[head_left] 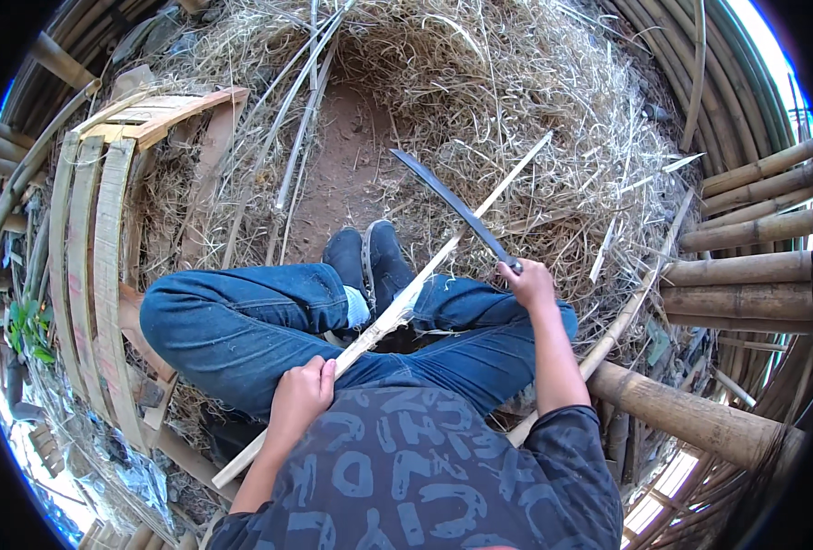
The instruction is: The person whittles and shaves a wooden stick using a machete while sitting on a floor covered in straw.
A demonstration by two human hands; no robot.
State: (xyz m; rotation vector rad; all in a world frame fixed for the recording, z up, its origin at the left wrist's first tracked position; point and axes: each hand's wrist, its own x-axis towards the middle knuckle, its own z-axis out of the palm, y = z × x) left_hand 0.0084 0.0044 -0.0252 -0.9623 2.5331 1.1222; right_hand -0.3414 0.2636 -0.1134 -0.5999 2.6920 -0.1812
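Note:
My left hand [304, 392] is wrapped round a long, pale bamboo strip [388, 319] near my lap. The strip runs slantwise from beside my left forearm, across my jeans, to the far right over the shavings. Its middle stretch looks rough and splintered. In my right hand [528, 284] is the dark handle of a machete [457, 203], fingers closed about it. The long, slightly curved blade points up and to the left, crossing over the strip beyond my knees. Whether the edge touches the strip, I cannot tell.
Curly shavings [452, 82] heap up ahead, around bare brown soil [344, 151]. A wooden slatted crate [113, 257] stands at the left. Thin strips [301, 128] lie ahead. Stacked bamboo poles [746, 270] and a thick bamboo pole [691, 412] flank my right side.

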